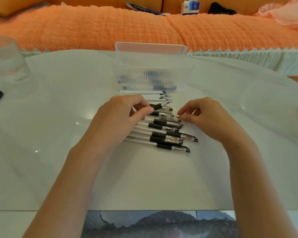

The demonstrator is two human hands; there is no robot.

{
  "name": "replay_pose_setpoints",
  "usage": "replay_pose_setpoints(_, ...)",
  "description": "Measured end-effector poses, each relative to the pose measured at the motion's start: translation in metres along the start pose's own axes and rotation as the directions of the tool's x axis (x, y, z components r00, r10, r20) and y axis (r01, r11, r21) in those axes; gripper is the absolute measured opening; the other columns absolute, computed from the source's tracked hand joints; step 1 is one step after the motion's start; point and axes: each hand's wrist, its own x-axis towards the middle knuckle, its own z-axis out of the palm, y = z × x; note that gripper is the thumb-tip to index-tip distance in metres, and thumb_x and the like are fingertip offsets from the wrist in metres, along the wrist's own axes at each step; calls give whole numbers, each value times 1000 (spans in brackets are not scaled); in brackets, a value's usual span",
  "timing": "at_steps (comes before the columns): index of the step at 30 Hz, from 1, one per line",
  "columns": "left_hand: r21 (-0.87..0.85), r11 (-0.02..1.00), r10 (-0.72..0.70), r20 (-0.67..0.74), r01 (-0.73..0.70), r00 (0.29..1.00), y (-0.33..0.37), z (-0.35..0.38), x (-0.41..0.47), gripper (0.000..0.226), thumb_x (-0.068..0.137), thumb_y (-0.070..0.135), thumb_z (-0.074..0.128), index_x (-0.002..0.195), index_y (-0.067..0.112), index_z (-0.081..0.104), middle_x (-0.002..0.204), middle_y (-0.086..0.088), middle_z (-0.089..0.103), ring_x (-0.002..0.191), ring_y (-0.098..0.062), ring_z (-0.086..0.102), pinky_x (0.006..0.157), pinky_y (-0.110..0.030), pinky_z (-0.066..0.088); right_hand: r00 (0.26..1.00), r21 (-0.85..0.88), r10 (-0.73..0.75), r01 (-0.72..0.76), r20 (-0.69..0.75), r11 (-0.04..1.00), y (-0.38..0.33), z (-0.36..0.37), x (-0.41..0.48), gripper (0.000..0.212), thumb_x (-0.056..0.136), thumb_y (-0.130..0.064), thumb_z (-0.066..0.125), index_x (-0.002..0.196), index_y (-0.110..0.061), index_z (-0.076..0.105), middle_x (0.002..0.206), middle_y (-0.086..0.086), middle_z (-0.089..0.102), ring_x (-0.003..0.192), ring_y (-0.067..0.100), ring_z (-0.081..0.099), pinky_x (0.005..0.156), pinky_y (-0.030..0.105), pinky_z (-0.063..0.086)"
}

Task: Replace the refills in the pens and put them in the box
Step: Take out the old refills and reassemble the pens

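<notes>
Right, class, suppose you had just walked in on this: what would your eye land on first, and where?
First the heap of pens with black grips at the centre of the table, where the left hand grips one pen and the right hand pinches a small shiny part. Just behind lie white refills, then a clear box with its lid up. The orange sofa cover fills the background.

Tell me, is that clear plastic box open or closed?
Open: the clear box has its lid tipped up at the back, and pens lie inside.
</notes>
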Motion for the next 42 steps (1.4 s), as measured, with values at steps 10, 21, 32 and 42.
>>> replay_pose_setpoints(10,-25,999,19,-20,-19,1000,3,2,1,9,88,39,57,90,32,62,76,14,62,68,-5,61,70,-29,53,996,320,-20,49,-92,946,-14,-8,-7,9,86,-24,65,89,-25,74,83,-7,70,71,7,55,64,15,46)
replay_pose_setpoints(21,-72,995,60,-26,-62,998,8,6,1,8,89,37,57,92,29,60,72,13,62,62,-4,60,65,-25,49,1000,682,-7,-15,29,731,-29,-6,-9,18,83,-24,67,94,-10,72,89,6,73,74,10,62,65,24,50)
replay_pose_setpoints(32,-39,999,24,18,-24,1000,3,2,1,6,88,38,58,88,33,60,73,14,64,64,-3,59,69,-28,52,976,896,145,86,-164,435,-23,-20,-7,12,91,-10,54,87,-6,65,82,6,72,81,20,69,65,24,54)
replay_pose_setpoints(42,-13,1000,11,31,-10,999,2,1,0,9,87,39,59,88,31,64,73,13,65,65,-4,60,70,-29,51,823,551,343,-44,-453,833,10,-27,-1,16,84,-11,56,92,-3,67,66,1,64,53,9,56,51,21,46)
